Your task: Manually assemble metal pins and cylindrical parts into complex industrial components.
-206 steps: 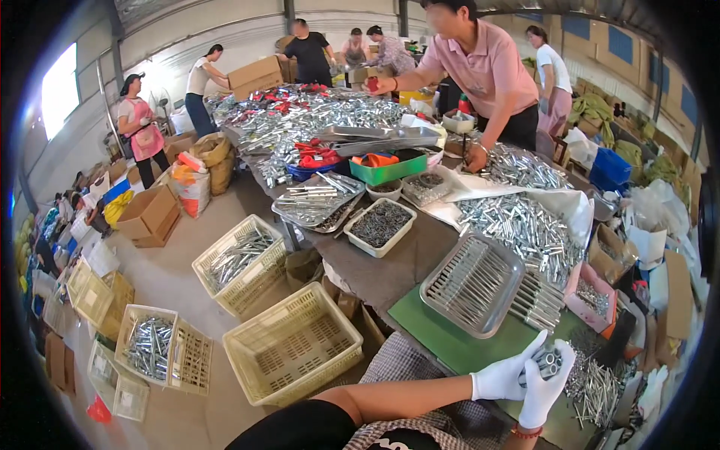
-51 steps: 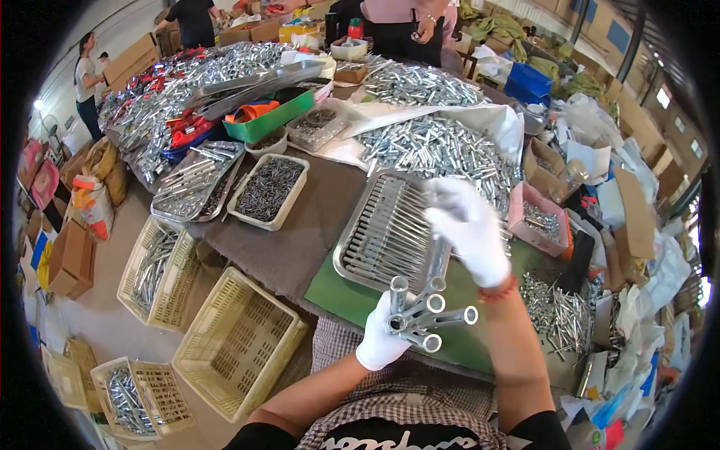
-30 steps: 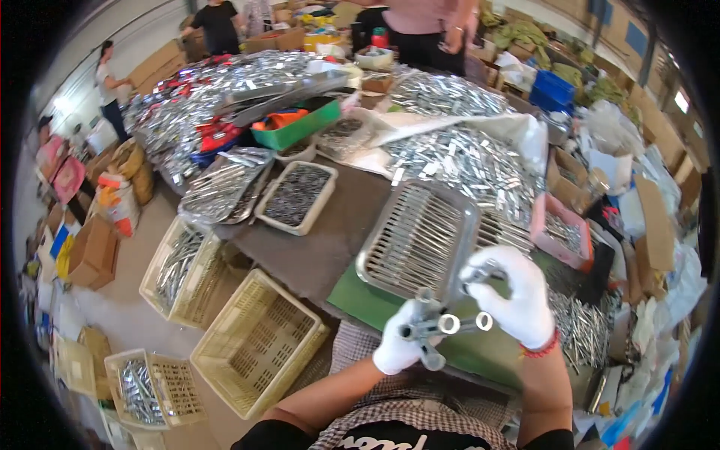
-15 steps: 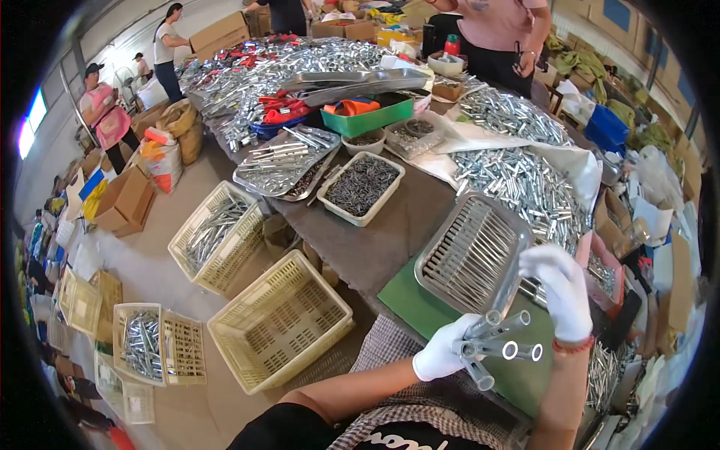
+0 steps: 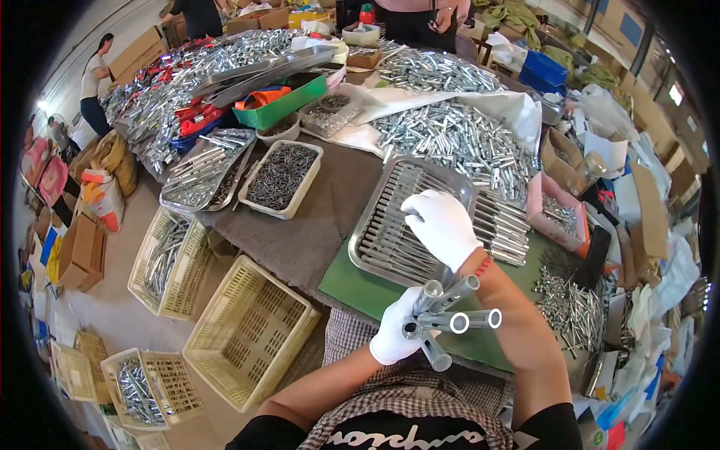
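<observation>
1. My left hand (image 5: 395,335), in a white cloth glove, had its fingers closed around a bundle of metal tubes (image 5: 448,321), short, shiny, hollow and round-ended, fanning out to the right and downward.
2. The bundle sat low in the view, over the near edge of the green mat (image 5: 352,282), just in front of my checked apron (image 5: 420,405).
3. My right hand (image 5: 442,227), also white-gloved, was down in the steel tray (image 5: 375,217), fingers curled onto the thin rods (image 5: 386,244) there; I couldn't tell whether it was actually gripping one.
4. The tray was a shallow rectangular pan with rounded corners, dull silver, rods lying side by side in rows.
5. More rods (image 5: 501,226) lay stacked just right of the tray, beside a pink bin (image 5: 541,196) of small parts.
6. A loose pile of screws (image 5: 571,307) lay to the right of my right forearm, which crossed in front of the mat.
7. Behind the tray: a big heap of silver tubes (image 5: 450,146) on a white sheet.
8. Left of the tray: a white tub (image 5: 283,180) of dark screws on the brown table cover (image 5: 315,225).
9. Beside the table on the floor: cream plastic lattice baskets, nearest one (image 5: 247,334) empty, another (image 5: 166,259) holding metal parts.
10. Other people stood at the far end, well apart from my hands.
</observation>
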Available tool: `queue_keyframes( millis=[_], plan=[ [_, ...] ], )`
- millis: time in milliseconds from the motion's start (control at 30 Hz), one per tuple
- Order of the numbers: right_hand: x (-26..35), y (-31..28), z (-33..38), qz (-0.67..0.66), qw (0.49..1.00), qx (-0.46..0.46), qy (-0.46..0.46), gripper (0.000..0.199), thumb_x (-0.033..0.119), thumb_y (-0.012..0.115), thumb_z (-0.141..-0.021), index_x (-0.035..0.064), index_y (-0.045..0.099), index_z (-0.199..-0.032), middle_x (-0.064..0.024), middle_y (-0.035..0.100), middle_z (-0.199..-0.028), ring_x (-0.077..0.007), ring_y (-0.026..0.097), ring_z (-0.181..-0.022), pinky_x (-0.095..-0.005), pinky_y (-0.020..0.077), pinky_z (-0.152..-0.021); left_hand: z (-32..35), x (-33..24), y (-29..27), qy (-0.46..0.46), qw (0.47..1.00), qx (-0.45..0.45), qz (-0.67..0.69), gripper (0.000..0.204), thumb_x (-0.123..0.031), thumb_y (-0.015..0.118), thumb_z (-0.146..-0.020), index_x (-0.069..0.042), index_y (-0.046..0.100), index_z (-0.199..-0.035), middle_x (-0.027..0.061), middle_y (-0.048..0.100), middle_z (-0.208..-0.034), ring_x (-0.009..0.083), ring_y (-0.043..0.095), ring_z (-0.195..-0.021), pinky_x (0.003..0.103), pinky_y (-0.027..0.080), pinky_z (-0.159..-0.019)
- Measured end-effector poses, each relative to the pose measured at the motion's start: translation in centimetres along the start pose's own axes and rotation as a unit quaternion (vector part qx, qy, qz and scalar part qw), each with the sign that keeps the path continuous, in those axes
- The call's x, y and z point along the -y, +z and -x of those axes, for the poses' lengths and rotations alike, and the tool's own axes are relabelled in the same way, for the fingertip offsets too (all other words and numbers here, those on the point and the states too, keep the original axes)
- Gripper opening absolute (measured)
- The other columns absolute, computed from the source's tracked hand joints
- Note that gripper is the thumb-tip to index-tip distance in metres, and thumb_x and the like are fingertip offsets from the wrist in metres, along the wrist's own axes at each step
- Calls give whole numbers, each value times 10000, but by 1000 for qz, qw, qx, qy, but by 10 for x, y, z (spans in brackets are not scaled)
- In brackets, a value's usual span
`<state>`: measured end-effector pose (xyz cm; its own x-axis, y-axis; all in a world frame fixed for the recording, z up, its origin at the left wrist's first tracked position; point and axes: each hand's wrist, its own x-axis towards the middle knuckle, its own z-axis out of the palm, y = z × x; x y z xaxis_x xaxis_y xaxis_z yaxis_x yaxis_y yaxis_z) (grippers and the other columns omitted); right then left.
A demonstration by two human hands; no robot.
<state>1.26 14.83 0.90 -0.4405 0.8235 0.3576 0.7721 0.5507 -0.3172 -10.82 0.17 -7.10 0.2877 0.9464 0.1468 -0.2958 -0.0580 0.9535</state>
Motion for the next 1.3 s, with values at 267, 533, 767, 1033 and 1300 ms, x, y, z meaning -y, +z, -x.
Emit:
queue_keyframes(
  millis=[267, 533, 767, 1033, 1300],
  plan=[
    [16, 15, -6, 67, 995, 28, 74, 144, 190, 676, -777, 89, 638, -872, -113, 637, -800, -319, 621, -796, -427, 486, -737, -1, -1, 2, 24, 999, -7, 38, 499, 44, 710, -717, -39, 523, -1172, 45, 599, -1010, 129, 592, -869, 275, 497, -767],
    [2, 10, -3, -71, 995, 38, 62, 148, 177, 641, -782, 80, 635, -894, -128, 662, -792, -307, 649, -775, -402, 509, -720, -8, 9, 5, 82, 996, -28, -10, 405, 84, 668, -776, -29, 531, -1140, 43, 589, -1002, 126, 606, -887, 268, 527, -763],
    [24, -96, 36, -462, 853, -189, 153, 421, 9, 623, -827, 21, 539, -1240, -58, 615, -864, -98, 598, -671, -234, 510, -608, -12, 19, 5, 9, 968, -14, 249, 228, -59, 566, -899, 5, 517, -1112, 113, 591, -1050, 221, 619, -950, 378, 536, -828],
    [79, -147, 80, -449, 869, -209, -21, 597, -34, 600, -739, -35, 451, -1318, -94, 619, -908, -133, 623, -758, -240, 534, -670, -14, 5, 5, -37, 968, -18, 249, 211, -142, 508, -947, -44, 546, -1130, 124, 604, -1104, 249, 612, -1034, 416, 517, -892],
    [79, -132, 79, -178, 965, -145, -130, 594, -5, 702, -650, 70, 606, -1231, -58, 634, -740, -203, 618, -594, -299, 496, -556, -14, -1, 12, -59, 935, -44, 347, 304, 30, 589, -867, -10, 526, -1162, 112, 595, -1084, 209, 634, -959, 335, 556, -776]
  ],
)
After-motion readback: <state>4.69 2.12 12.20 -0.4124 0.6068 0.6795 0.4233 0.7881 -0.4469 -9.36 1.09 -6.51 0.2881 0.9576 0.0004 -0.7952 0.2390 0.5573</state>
